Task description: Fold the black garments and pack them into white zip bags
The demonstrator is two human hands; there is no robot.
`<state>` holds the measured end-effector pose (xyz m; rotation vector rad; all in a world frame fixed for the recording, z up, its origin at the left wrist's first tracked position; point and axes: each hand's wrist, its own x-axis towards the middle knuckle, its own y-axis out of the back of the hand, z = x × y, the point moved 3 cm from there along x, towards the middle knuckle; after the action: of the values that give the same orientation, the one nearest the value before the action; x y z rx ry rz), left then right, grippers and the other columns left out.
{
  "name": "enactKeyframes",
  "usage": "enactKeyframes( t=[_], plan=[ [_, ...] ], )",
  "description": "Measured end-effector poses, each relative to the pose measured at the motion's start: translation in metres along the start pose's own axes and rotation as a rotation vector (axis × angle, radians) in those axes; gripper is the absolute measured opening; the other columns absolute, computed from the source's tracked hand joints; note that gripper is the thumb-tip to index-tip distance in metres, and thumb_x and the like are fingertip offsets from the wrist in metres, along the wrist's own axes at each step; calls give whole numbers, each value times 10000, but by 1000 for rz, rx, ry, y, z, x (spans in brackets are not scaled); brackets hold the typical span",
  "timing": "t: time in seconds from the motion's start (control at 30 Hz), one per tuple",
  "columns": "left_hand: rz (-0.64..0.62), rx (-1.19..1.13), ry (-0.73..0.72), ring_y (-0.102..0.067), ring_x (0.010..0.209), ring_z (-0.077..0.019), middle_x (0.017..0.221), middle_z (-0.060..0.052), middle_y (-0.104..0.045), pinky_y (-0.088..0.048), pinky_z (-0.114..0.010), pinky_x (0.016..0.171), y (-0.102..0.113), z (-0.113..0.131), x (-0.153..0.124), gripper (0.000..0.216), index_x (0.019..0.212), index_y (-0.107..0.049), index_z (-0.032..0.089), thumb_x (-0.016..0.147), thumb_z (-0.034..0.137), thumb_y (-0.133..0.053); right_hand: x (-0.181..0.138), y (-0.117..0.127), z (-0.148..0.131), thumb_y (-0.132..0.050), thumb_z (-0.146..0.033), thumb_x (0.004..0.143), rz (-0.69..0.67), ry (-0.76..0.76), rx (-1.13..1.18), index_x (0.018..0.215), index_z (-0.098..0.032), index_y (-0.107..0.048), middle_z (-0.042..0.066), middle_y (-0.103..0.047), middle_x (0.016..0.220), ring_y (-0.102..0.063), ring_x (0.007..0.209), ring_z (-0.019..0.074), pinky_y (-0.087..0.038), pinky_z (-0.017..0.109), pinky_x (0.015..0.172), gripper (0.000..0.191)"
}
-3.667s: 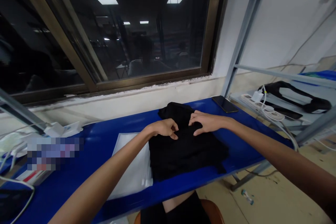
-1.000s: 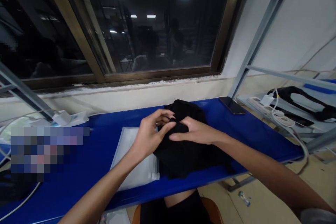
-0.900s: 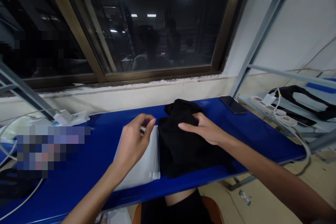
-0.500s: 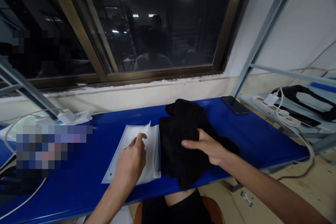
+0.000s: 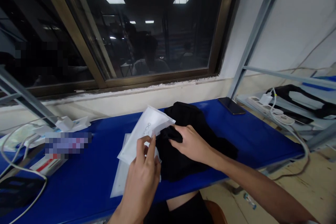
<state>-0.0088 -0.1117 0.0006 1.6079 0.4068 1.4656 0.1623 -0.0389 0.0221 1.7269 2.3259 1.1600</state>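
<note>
Now, what I see from the head view, line by line:

Left hand (image 5: 143, 178): my fingers are pinched shut on the near edge of a white plastic bag (image 5: 145, 133), lifting it clear of the blue table (image 5: 78, 182); the bag runs away and up from my fingertips toward the window.

Bag axis: its long side slants from my left fingers up and to the right, the far corner ending just above my right fingertips.

Right hand (image 5: 190, 143): fingers curled closed over a bunched fold of the black garment (image 5: 191, 140), gripping its left edge.

Garment: it lies on the table under and to the right of my right fingers, folded, long axis running away from me toward the wall.

Key relation: the bag's far end sits just beside the gripped garment fold, to the left of my right fingers; I cannot tell whether they touch.

Nearer hand: right is on the garment, left on the bag.

Bag stack (image 5: 119, 178): more flat white bags lie below my left fingers.

Phone (image 5: 231, 105): well beyond my right fingers, far corner.
</note>
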Motion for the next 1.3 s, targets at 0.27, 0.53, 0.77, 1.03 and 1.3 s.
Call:
enactKeyframes(
  t=[0.27, 0.53, 0.77, 1.03, 1.3],
  plan=[
    [-76, 71, 30, -682, 682, -178, 1357, -202, -488, -553, -283, 492, -27, 45, -12, 880, 1620, -97, 210, 844, -53, -417, 8, -29, 10, -625, -167, 805, 416, -45, 378, 1045, -178, -723, 67, -774, 997, -723, 941, 261, -556, 370, 867, 259],
    [296, -395, 347, -544, 1277, -376, 1392, -160, -507, -524, -565, 1014, 26, -15, 8, 701, 1451, -493, 259, 817, 375, -769, -6, -17, 24, -913, -236, 555, 243, -318, 1021, 1009, -219, -736, -9, -765, 912, -702, 859, 187, -567, 334, 870, 488],
    [-226, -1208, 708, -747, 860, -283, 1058, -109, -753, -635, -355, 683, 2, -26, 19, 549, 1257, -604, 182, 805, 443, -775, -16, -30, 17, -954, -285, 506, -24, -301, 992, 1004, -200, -742, 32, -763, 878, -721, 834, 244, -604, 379, 783, 548],
    [-204, -1181, 814, -755, 821, -305, 948, -133, -772, -641, -351, 635, -6, -17, 11, 543, 1113, -640, 140, 687, 376, -881, -1, -32, 8, -836, -563, 680, -64, -407, 922, 890, -192, -747, 55, -743, 780, -719, 742, 246, -602, 360, 669, 436],
    [-168, -1314, 793, -756, 854, -306, 976, -135, -776, -645, -361, 683, -5, -11, 15, 565, 1120, -670, 132, 639, 309, -909, 2, -16, 6, -839, -488, 704, 63, -238, 800, 866, -156, -763, 28, -727, 754, -702, 758, 226, -579, 325, 669, 377]
  ],
)
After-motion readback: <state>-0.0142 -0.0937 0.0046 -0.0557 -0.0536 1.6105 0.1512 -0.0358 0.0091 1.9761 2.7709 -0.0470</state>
